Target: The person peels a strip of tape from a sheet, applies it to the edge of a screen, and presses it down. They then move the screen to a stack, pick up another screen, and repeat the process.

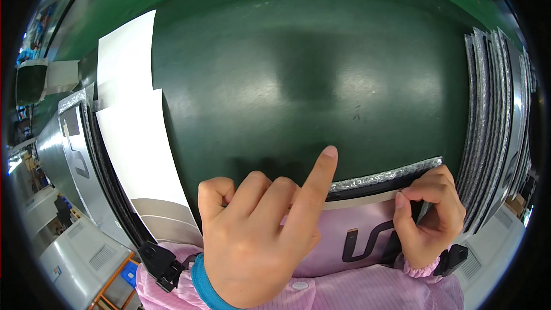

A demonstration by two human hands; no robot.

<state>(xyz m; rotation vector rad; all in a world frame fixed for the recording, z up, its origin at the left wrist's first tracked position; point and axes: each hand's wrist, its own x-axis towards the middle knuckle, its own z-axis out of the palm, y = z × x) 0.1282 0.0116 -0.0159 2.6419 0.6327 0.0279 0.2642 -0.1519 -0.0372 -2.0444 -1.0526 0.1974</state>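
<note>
A glossy panel (361,218) reflects my pink sleeve tones and carries a dark curved marking. It lies close to my body, with a beige strip and a black edge along its far side, and bubble wrap (390,174) just beyond. My right hand (431,209) pinches the panel's far edge near its right corner between thumb and fingers. Over the panel's left part is my left hand (258,235), back up. Its index finger points forward while the other fingers are curled; the thumb and whatever lies under the curled fingers are hidden.
White sheets (138,132) lie overlapped on the green tabletop (275,92), left of my hands. Further left, similar panels (77,155) are stacked. Several bubble-wrapped panels (488,126) stand in a row at the right. Pale cases (86,258) are below the left table edge.
</note>
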